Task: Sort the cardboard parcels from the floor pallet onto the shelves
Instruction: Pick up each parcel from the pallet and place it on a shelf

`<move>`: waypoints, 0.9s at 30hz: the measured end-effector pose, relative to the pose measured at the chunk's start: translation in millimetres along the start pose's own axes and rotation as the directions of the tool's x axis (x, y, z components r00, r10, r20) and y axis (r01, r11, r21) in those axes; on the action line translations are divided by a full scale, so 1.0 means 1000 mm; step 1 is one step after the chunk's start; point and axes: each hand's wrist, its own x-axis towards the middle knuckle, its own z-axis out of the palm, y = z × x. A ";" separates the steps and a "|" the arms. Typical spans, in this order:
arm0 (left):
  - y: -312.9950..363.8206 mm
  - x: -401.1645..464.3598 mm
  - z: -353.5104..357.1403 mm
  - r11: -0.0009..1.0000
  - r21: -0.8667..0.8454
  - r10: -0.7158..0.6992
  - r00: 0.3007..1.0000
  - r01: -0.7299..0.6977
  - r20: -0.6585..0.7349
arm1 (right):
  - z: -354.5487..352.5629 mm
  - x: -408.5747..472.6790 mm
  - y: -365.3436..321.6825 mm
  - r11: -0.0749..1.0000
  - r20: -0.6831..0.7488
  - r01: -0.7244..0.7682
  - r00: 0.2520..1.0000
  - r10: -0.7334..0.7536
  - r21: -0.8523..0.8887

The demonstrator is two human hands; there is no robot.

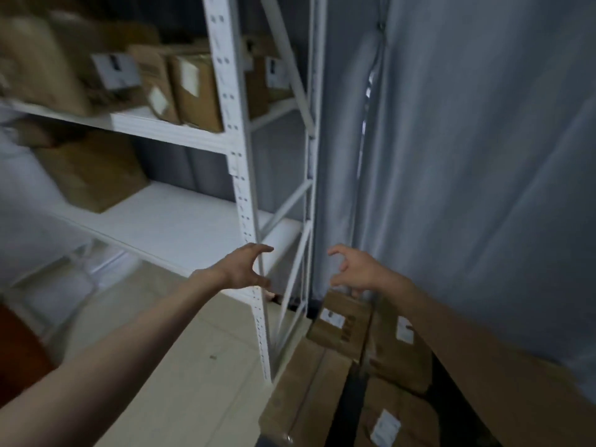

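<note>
Several cardboard parcels lie stacked at the lower right on the floor; a small labelled one [342,324] sits on top, beside another [400,343]. My left hand [245,267] and my right hand [354,269] reach forward side by side above them, fingers spread and curved, holding nothing. My right hand hovers just above the small parcel. The white metal shelf rack [245,188] stands at the left, with its middle shelf [167,221] mostly bare. Brown parcels [193,88] fill the upper shelf, and one parcel [90,172] sits on the middle shelf's left.
A grey curtain [467,156] hangs behind the parcels on the right. The rack's upright post and diagonal braces stand between my hands and the shelves. Beige tiled floor [193,350] lies below. A red-brown object [19,350] is at the left edge.
</note>
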 end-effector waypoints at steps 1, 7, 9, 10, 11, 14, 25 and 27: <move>-0.005 -0.010 -0.013 1.000 0.013 -0.023 0.999 0.024 -0.023 | -0.002 0.002 -0.019 0.999 0.013 0.025 1.000 -0.025 -0.033; -0.042 -0.072 -0.082 0.988 0.058 -0.131 0.973 0.145 -0.192 | 0.007 0.015 -0.123 0.968 0.045 0.207 0.978 -0.202 -0.141; -0.058 -0.093 -0.101 0.980 0.055 -0.174 0.955 0.192 -0.242 | 0.016 0.022 -0.158 0.952 0.064 0.255 0.967 -0.247 -0.170; -0.068 -0.103 -0.111 0.975 0.050 -0.196 0.945 0.216 -0.262 | 0.021 0.027 -0.175 0.943 0.077 0.282 0.959 -0.272 -0.178; -0.079 -0.113 -0.119 0.970 0.044 -0.217 0.935 0.238 -0.279 | 0.028 0.031 -0.193 0.934 0.092 0.307 0.951 -0.295 -0.183; -0.118 -0.142 -0.141 0.955 0.031 -0.271 0.910 0.295 -0.313 | 0.055 0.045 -0.242 0.904 0.140 0.373 0.926 -0.350 -0.210; -0.299 -0.212 -0.222 0.911 0.011 -0.387 0.866 0.411 -0.317 | 0.177 0.127 -0.419 0.801 0.220 0.530 0.847 -0.484 -0.279; -0.329 -0.217 -0.244 0.907 0.025 -0.391 0.864 0.419 -0.318 | 0.194 0.144 -0.447 0.802 0.216 0.530 0.847 -0.485 -0.276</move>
